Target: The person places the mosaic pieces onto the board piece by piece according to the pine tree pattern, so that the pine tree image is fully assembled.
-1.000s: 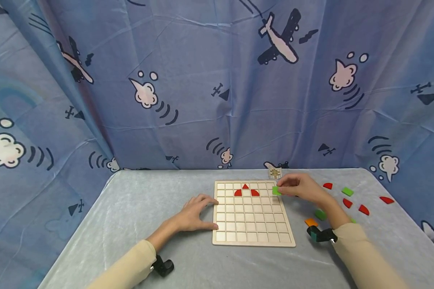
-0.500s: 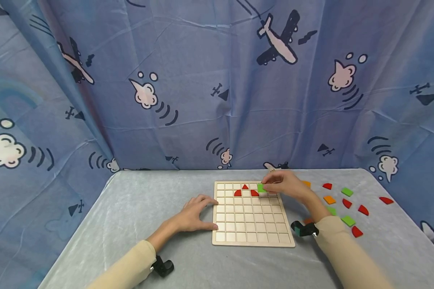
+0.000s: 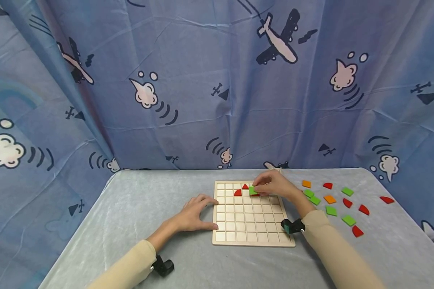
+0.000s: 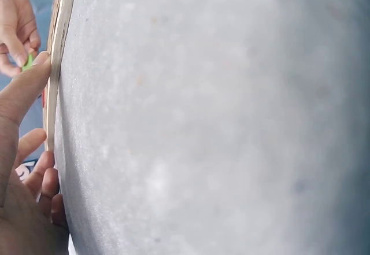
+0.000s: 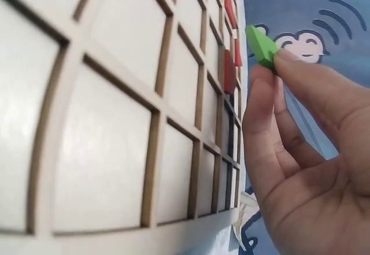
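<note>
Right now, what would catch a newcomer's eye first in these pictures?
Probably the blue airplane-print fabric curtain filling the background. Next, the bright green square tile pinched by the person's right hand above the far part of the pale wooden grid board; then loose flat red, green and orange pieces scattered to its right.

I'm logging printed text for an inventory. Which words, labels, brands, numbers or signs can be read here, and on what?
None: no word, label, brand or number can be read.
Blue curtain: printed drawings, no legible lettering.
Grid board and the green tile in the right hand: no lettering visible.
Small card behind that hand: mostly hidden, so I cannot tell.
</note>
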`<act>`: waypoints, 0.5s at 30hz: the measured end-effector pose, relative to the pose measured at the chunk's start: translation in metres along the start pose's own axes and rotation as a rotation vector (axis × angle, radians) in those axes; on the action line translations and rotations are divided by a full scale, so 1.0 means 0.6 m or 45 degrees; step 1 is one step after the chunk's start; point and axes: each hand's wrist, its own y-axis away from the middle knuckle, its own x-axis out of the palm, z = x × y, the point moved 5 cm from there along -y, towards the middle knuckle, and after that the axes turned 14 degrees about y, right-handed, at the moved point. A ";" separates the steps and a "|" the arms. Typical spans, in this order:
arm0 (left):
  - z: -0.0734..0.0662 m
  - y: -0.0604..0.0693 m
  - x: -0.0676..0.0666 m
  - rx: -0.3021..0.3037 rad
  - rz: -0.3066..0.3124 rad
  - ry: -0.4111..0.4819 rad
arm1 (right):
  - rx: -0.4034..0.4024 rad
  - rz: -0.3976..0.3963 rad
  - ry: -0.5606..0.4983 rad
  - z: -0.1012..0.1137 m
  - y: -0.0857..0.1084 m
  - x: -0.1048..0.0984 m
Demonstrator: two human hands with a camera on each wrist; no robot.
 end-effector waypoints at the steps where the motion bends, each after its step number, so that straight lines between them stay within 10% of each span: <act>1: 0.001 0.000 0.000 0.001 0.000 0.000 | 0.000 -0.001 0.005 0.001 -0.002 0.002; 15: -0.002 0.000 -0.004 -0.005 0.006 0.014 | 0.008 -0.020 0.170 0.020 -0.019 0.015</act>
